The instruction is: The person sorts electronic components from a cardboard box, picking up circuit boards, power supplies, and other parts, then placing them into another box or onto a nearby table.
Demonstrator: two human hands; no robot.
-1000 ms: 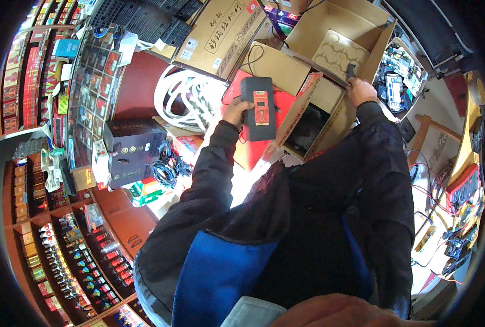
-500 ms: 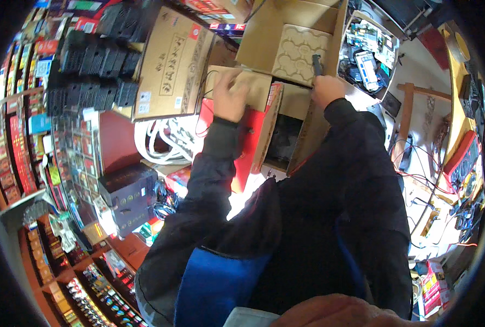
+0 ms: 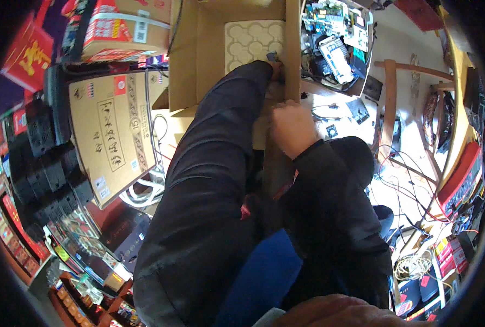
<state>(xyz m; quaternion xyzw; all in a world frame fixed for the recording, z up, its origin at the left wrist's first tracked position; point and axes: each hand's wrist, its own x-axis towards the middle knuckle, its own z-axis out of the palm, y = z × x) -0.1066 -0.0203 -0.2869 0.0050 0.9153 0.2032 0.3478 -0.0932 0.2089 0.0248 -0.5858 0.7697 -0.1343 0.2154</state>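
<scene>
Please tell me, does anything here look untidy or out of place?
Yes: above and right of the right hand, circuit boards lie jumbled in an open box. Lower in the view, thin cables sprawl in loose loops. No spill is visible.

Tray (image 3: 248, 46) in ctn (image 3: 196, 43) (parts box (image 3: 329, 88) just R), 2nd box (image 3: 111, 136) L.

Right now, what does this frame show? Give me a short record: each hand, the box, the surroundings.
Left hand: inside an open cardboard box, mostly hidden; grip unclear
Beside left hand: small grey object
Right hand: curled at a cardboard panel
Box interior: pale tray with round hollows
Picture left: brown carton
Picture right: circuit boards
</scene>
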